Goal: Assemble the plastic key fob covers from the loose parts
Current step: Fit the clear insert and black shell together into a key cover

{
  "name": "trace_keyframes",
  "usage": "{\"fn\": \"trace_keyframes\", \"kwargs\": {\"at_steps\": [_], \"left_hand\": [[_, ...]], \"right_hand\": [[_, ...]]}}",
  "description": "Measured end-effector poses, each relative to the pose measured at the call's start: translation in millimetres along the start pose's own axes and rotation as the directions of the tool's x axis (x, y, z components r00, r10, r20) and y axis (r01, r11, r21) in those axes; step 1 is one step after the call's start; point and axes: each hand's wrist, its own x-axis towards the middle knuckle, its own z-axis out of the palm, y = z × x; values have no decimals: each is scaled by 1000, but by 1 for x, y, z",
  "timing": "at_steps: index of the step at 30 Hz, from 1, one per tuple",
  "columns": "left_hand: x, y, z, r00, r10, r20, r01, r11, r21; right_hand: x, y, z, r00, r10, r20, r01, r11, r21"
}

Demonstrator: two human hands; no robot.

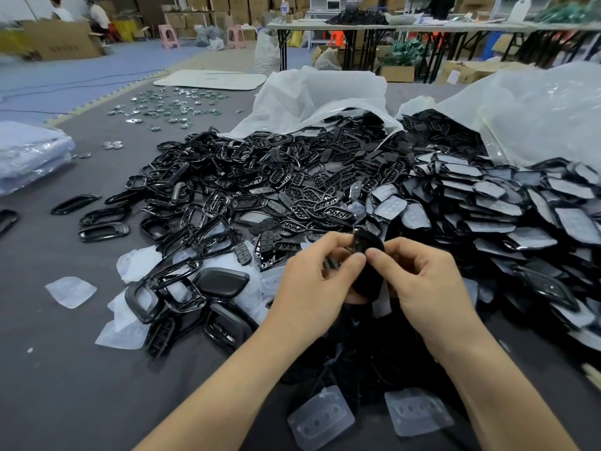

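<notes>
Fob cover (370,275) pinched between left hand (312,281) and right hand (419,278), near centre.
Two clear pads (320,418) are seen nearest, below the wrists. Both hands are curled round the black cover, thumbs meeting on it. Open room is left on the grey mat (65,369) at near left; the right is crowded by a heap of black parts (292,177). Beyond it, two open plastic bags (325,89) are spread, with folding tables (357,27) farthest.

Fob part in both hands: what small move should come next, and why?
Probably squeeze with both thumbs to seat the pieces. The left hand and right hand both pinch the black fob part, thumbs meeting on its upper edge, so it looks mid-fit. Whether it has already snapped shut is hidden by the fingers.
</notes>
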Motion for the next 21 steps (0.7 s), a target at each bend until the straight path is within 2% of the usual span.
{"fn": "trace_keyframes", "kwargs": {"at_steps": [2, 8, 13, 21], "left_hand": [[1, 2, -1, 998, 23, -66, -20, 998, 55], [-1, 7, -2, 992, 9, -126, -6, 1000, 23], [-1, 6, -3, 991, -21, -135, 24, 999, 25], [-3, 2, -1, 988, 49, -144, -23, 984, 177]], "right_hand": [[-1, 0, 1, 999, 16, 48, -17, 1000, 15], [-3, -4, -1, 985, 113, 127, -129, 983, 127], [0, -2, 2, 992, 87, 95, -88, 996, 7], [0, 1, 4, 995, 80, 51, -75, 992, -99]]}}
